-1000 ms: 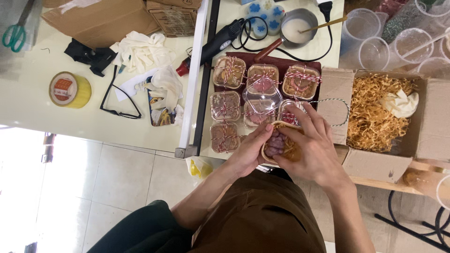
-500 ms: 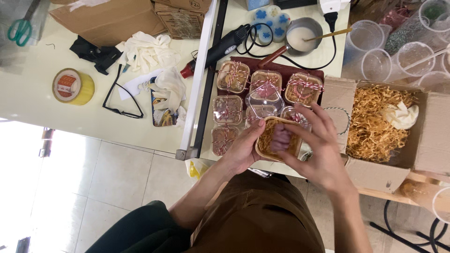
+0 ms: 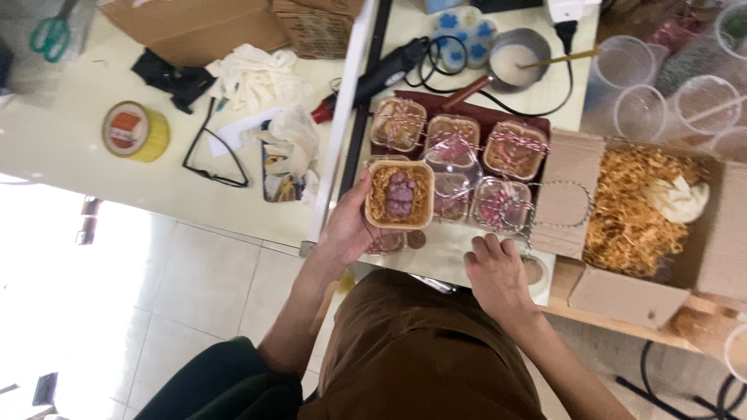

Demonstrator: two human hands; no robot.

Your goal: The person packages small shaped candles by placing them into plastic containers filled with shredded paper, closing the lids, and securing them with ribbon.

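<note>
Over table edge, L hand point(image 3: 350, 229) fingers gripping open box point(image 3: 399, 194), purple piece lengthwise away, R hand point(image 3: 498, 272) curled.

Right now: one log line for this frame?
left hand: holds open box | right hand: on table edge, empty | tied boxes: on tray

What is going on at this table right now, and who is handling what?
A person is packing small gift boxes. Their left hand holds up an open square tan box lined with shredded straw with a small purple paw-shaped piece inside. Their right hand rests at the table's edge, holding nothing that shows. On the dark red tray sit clear-lidded boxes tied with red-and-white string. An open cardboard box of shredded straw stands to the right.
</note>
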